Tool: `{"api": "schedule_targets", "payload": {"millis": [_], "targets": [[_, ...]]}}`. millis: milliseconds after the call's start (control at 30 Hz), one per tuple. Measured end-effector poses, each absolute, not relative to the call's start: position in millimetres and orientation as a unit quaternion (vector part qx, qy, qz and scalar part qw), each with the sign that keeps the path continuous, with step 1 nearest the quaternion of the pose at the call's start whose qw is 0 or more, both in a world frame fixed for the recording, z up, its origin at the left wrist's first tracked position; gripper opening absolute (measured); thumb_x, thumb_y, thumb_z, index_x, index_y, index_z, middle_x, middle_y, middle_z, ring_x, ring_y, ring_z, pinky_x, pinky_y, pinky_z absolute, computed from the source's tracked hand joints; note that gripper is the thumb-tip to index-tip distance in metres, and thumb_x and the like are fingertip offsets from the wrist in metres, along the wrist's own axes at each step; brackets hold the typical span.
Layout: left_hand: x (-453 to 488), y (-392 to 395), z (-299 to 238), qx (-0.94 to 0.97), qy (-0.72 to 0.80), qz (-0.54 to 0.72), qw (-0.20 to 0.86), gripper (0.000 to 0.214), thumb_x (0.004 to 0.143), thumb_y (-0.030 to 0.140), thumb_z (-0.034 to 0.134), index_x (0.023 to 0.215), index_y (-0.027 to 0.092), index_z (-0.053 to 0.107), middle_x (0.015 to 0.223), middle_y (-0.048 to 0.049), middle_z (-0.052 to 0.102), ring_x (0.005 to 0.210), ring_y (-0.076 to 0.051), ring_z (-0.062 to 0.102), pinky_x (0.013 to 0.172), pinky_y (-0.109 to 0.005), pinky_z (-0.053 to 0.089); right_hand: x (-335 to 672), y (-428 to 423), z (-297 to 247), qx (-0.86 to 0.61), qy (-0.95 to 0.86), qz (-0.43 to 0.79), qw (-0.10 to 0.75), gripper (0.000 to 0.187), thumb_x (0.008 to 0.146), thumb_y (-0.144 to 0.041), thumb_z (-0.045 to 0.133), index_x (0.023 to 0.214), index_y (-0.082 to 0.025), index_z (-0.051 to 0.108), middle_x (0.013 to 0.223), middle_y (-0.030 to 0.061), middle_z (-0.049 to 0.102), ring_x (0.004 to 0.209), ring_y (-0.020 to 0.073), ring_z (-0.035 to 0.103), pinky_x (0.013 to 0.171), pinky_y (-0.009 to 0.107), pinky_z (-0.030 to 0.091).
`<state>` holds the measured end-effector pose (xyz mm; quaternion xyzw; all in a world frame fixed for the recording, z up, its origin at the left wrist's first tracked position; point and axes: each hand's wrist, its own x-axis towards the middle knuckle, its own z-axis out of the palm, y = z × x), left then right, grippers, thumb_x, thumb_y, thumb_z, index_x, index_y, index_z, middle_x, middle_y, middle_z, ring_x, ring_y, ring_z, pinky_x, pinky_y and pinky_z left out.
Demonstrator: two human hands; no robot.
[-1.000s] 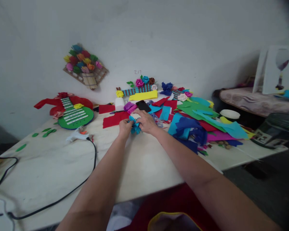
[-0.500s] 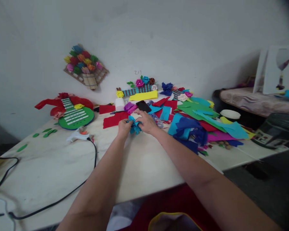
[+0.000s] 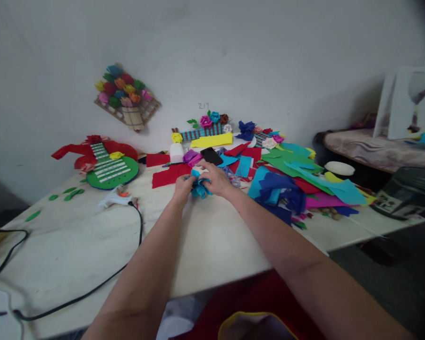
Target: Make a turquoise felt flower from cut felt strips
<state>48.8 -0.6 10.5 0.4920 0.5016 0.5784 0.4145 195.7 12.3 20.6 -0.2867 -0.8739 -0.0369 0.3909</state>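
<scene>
A light-blue crepe paper flower (image 3: 199,188) is held just above the table, its petals ruffled. My left hand (image 3: 183,188) pinches it from the left side, fingers closed on the edge. On the other side my right hand (image 3: 215,178) grips it between thumb and fingers, partly covering it. Behind my hands lie red crepe paper (image 3: 170,175) and a black phone (image 3: 211,156). A white glue gun (image 3: 115,197) with an orange part rests on the table to the left, its black cord running toward me.
Loose crepe sheets in green (image 3: 292,161), blue and other colours pile up on the right. A decorated green and red guitar shape (image 3: 113,171) lies at the left back. Paper leaves (image 3: 33,216) lie at the left edge; a large glass jar (image 3: 407,193) stands at the right.
Both hands stay in nearly the same place, still holding the flower. The flower has turned slightly and its lower petals have shifted a little to the right.
</scene>
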Motion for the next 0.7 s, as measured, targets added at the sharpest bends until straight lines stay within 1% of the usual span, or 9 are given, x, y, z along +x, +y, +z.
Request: {"api": "schedule_targets", "payload": {"millis": [133,267,400,567,700], "targets": [[49.3,-3.3,12.6,0.486,0.497,0.567,0.442,0.026,0.054,0.038,0.064,0.058,0.014,0.054,0.047,0.0021,0.049,0.043,-0.01,0.045,0.042,-0.021,0.032,195.8,14.0,18.1,-0.288,-0.873,-0.031,0.393,0.021,0.069,-0.01,0.049,0.078,-0.019,0.066,0.125,0.0053,0.047,0.105,0.0223,0.047,0.089,0.039,0.039],[49.5,-1.6,9.7,0.501,0.504,0.557,0.43,0.03,0.05,0.039,0.069,0.056,0.014,0.053,0.044,0.004,0.044,0.04,-0.008,0.04,0.042,-0.021,0.03,195.5,12.7,17.6,-0.291,-0.87,-0.015,0.398,0.021,0.068,-0.009,0.049,0.076,-0.019,0.066,0.125,0.0056,0.047,0.105,0.0227,0.047,0.09,0.04,0.039],[49.7,-0.6,8.5,0.509,0.5,0.556,0.427,0.032,0.048,0.041,0.069,0.053,0.014,0.052,0.042,0.0038,0.044,0.039,-0.008,0.04,0.043,-0.022,0.033,196.3,11.7,20.3,-0.288,-0.875,-0.014,0.389,0.02,0.068,-0.01,0.051,0.077,-0.02,0.066,0.125,0.0044,0.048,0.105,0.0215,0.048,0.09,0.038,0.039],[50.7,-1.2,9.6,0.516,0.502,0.55,0.424,0.031,0.048,0.041,0.069,0.052,0.015,0.052,0.041,0.0032,0.045,0.04,-0.009,0.042,0.043,-0.022,0.033,199.0,14.1,22.5,-0.284,-0.887,0.004,0.364,0.02,0.068,-0.011,0.053,0.08,-0.021,0.067,0.122,0.0024,0.05,0.102,0.0189,0.049,0.089,0.035,0.04],[51.8,0.9,8.1,0.522,0.503,0.549,0.416,0.027,0.05,0.037,0.068,0.052,0.015,0.051,0.04,0.004,0.044,0.038,-0.008,0.04,0.041,-0.022,0.029,198.7,14.5,22.8,-0.284,-0.884,-0.001,0.371,0.018,0.069,-0.01,0.052,0.073,-0.019,0.066,0.12,0.0026,0.052,0.101,0.0187,0.05,0.088,0.034,0.04]]}}
